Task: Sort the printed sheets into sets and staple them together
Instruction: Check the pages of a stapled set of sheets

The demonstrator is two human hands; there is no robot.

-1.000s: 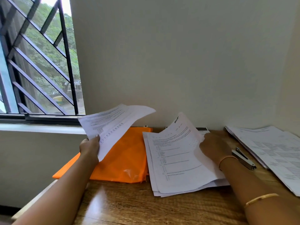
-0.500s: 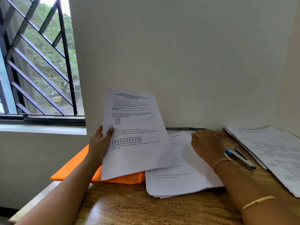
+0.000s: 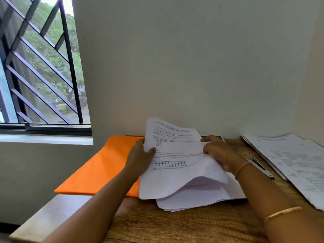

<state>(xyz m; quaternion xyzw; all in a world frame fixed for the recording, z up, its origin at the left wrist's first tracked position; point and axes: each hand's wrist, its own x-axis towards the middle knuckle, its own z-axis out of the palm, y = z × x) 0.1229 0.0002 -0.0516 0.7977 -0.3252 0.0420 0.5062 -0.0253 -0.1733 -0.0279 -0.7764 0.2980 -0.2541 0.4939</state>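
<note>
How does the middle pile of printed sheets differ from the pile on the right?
The middle pile of white printed sheets has bowed, lifted top sheets held by the left hand and right hand; the right pile of white printed sheets lies flat, untouched. The middle pile overlaps the orange folder; the right pile doesn't. Both rest on the wooden table.

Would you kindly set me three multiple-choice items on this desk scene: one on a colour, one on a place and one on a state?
1. What colour is the folder? A) blue B) green C) orange
2. Where does the stapler lie? A) on the folder B) between the pile and the right stack C) under the pile
3. What is the left hand doing? A) gripping the top sheet B) holding the stapler C) lying flat on the folder

Answers: 1 C, it is plainly orange; 2 B, it lies right of the pile and left of the stack; 3 A, its thumb curls over the sheet's left edge.
</note>
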